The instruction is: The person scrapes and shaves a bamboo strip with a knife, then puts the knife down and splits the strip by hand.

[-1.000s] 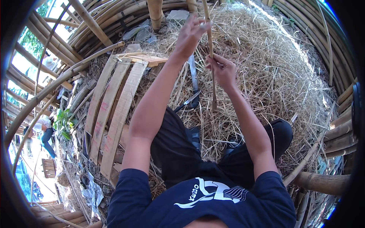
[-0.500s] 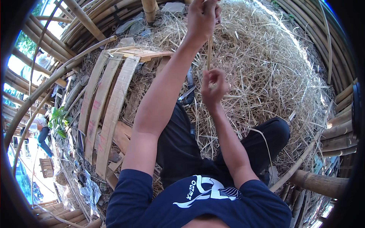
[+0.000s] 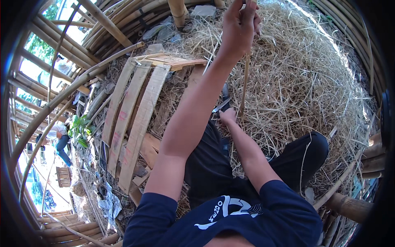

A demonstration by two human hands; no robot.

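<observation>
My left hand (image 3: pixel 242 26) is raised at the top of the view, fingers closed around a thin tan bamboo strip (image 3: pixel 245 84). The strip hangs down from it, and its lower end is over the straw near my right hand. Low between my legs, my right hand (image 3: pixel 228 116) has its fingers curled beside a knife's pale blade (image 3: pixel 221 105). Whether it grips the handle is hidden. A dark strap-like thing (image 3: pixel 225 92) lies just beyond the blade.
Dry straw (image 3: pixel 288 82) covers the ground around my crossed legs (image 3: pixel 210 152). A slatted wooden crate (image 3: pixel 135 119) stands close on my left. Bamboo poles (image 3: pixel 181 12) wall the space, with a thick one (image 3: pixel 349 208) at my right. Another person (image 3: pixel 61 140) is beyond the left fence.
My right hand has left the bamboo strip and dropped toward me beside the knife. The left hand still holds the strip up. The whole view has shifted slightly.
</observation>
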